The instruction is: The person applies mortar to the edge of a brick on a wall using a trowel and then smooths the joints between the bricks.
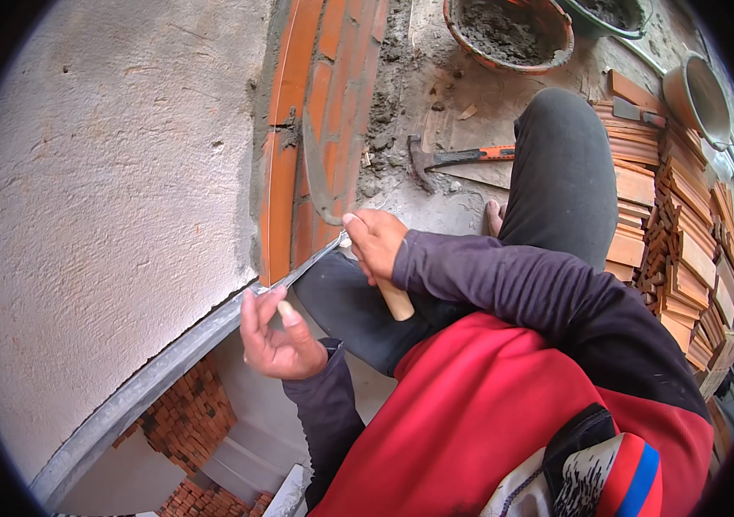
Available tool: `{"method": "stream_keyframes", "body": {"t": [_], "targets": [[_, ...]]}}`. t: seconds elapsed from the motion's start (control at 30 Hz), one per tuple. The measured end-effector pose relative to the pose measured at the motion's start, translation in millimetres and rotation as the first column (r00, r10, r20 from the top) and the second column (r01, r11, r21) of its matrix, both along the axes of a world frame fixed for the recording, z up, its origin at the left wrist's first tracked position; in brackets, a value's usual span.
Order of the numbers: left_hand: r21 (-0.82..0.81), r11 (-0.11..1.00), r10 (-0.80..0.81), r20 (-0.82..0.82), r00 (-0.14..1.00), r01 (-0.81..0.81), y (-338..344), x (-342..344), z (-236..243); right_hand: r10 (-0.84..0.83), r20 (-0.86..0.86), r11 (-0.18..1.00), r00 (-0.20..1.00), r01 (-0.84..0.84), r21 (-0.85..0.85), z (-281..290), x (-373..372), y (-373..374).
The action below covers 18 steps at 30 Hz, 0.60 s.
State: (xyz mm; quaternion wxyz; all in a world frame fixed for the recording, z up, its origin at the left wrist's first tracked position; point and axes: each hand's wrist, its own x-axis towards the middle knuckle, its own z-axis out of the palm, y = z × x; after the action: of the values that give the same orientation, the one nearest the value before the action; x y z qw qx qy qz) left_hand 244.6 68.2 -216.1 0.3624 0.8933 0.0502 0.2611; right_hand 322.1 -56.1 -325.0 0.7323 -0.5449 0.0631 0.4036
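One wooden-handled trowel [316, 172] was grasped by the right hand [376, 246] near orange bricks [281, 202]; the left hand [279, 343] was free, half-curled.

One wide fisheye view looks steeply down from the wearer's head, near the brick strip [319, 90], spanning the plastered wall [117, 172] left of that strip, the floor [479, 112] right of it and the wearer's torso [479, 405] below-right of it.
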Motion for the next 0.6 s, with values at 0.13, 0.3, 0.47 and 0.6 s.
{"method": "stream_keyframes", "body": {"t": [0.13, 0.3, 0.47, 0.6], "targets": [[0.009, 1.000, 0.015, 0.094, 0.995, -0.016, 8, -8, 0, 0.097, 0.100, 0.994, 0.990, -0.092, -0.052, 12, 3, 8], [-0.025, 0.997, 0.070, 0.092, 0.993, -0.068, 5, -11, -8, 0.048, -0.112, 0.993, 0.993, -0.035, 0.116, 8, -14, -2], [0.068, 0.998, -0.003, -0.050, 0.999, 0.006, 7, -32, -31, 0.013, -0.433, 0.946, 0.901, 0.129, 0.297, 15, 7, 3], [0.173, 0.984, 0.076, -0.256, 0.964, -0.032, 20, -66, -63, 0.078, -0.459, 0.924, 0.885, 0.109, 0.367, 48, 15, 1]]}}
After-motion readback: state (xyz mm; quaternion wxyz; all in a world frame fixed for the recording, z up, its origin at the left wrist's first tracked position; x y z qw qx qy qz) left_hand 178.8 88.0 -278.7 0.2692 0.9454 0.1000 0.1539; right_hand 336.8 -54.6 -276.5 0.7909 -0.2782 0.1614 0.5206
